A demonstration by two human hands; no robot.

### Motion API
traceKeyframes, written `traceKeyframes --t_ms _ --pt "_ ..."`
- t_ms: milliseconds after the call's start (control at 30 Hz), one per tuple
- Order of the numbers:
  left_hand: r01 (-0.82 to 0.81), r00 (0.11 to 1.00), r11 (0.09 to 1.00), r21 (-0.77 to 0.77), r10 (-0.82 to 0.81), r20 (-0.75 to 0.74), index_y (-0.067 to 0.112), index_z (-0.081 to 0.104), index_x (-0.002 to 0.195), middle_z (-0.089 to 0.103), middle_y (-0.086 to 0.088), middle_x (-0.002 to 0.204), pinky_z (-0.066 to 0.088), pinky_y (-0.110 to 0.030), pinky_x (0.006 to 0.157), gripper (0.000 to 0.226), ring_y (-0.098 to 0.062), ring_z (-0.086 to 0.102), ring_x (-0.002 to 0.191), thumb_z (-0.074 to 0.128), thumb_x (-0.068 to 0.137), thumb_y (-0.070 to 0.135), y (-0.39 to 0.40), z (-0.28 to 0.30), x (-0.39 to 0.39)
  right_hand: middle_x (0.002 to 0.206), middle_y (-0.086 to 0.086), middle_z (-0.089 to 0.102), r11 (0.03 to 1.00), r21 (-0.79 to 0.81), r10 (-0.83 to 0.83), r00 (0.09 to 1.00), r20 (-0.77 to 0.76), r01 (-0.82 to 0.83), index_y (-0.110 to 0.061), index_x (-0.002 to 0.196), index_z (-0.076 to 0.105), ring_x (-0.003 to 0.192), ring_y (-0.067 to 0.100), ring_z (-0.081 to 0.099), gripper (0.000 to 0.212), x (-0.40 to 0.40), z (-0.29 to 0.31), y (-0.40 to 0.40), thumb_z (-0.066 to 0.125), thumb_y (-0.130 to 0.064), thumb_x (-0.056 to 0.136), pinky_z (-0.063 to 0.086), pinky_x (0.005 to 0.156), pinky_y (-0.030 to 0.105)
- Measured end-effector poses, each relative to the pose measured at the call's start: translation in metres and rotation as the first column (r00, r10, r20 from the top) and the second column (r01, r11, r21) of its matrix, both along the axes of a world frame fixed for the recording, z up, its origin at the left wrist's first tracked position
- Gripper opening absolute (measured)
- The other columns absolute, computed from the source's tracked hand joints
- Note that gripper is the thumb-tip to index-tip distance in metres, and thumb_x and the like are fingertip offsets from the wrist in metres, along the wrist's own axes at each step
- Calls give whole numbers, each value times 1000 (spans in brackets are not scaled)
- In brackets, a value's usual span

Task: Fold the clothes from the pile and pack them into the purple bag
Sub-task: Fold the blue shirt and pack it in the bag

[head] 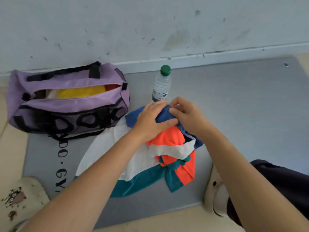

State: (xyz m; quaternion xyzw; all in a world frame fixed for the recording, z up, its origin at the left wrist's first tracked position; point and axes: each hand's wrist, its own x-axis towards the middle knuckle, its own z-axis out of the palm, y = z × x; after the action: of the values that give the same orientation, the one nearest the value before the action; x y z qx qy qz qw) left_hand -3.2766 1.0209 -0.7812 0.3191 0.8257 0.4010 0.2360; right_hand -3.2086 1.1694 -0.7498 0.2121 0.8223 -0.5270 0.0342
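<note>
On the grey mat [234,114], the pile of clothes [168,153] lies nearest, in white, teal and orange folds, with a blue garment [164,115] at its far end. The left hand [154,117] lies on the blue garment with its thumb curled around the fabric, and the right hand [185,113] pinches the same cloth. Beyond stands a water bottle [161,84], and to the left the purple bag [66,99] sits unzipped against the wall, yellow fabric inside.

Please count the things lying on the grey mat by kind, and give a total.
Bags: 1, the purple bag
Bottles: 1, the water bottle
Garments outside the bag: 1, the colour-block garment
Total: 3
</note>
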Motion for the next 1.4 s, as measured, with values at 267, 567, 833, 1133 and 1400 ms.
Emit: traceKeyframes --t_ms 267,567,833,1133,1400 --pt "-84 996 985 152 86 -5 19 63 79 53 3 66 38 -29 62 28 -6 46 63 62 94 43 -56 165 22 68 11 57 984 -53 158 968 -194 -171 -9 90 62 66 16 47 3 22 156 -37 64 -9 92 37 61 28" --pt "-103 965 985 141 134 -227 26 75 88 72 7 81 50 -33 77 16 -7 64 81 64 94 35 -99 273 65 65 -7 55 928 312 262 953 -152 -206 -16 81 66 58 -1 47 12 73 261 -68 71 -25 87 37 57 11" --pt "-142 952 969 202 189 -240 30 64 94 64 6 84 48 -27 69 25 -6 59 74 78 79 44 -73 331 51 79 6 66 891 453 186 937 -295 -34 -8 87 70 71 16 58 8 73 334 -44 69 -16 85 43 60 21" --pt "-216 975 944 250 223 0 5 61 79 55 -2 72 40 -33 70 34 -14 49 69 57 98 33 -60 320 37 69 -7 58 963 270 64 956 -286 16 -16 82 66 62 3 49 11 71 311 7 68 -24 88 36 53 7" --pt "-106 973 985 136 131 -192 45 57 112 64 16 111 46 -20 88 25 0 60 103 62 88 51 -97 344 54 82 11 68 957 -95 239 931 -275 -274 -10 92 65 77 21 63 17 74 332 -27 67 -26 91 48 72 35"
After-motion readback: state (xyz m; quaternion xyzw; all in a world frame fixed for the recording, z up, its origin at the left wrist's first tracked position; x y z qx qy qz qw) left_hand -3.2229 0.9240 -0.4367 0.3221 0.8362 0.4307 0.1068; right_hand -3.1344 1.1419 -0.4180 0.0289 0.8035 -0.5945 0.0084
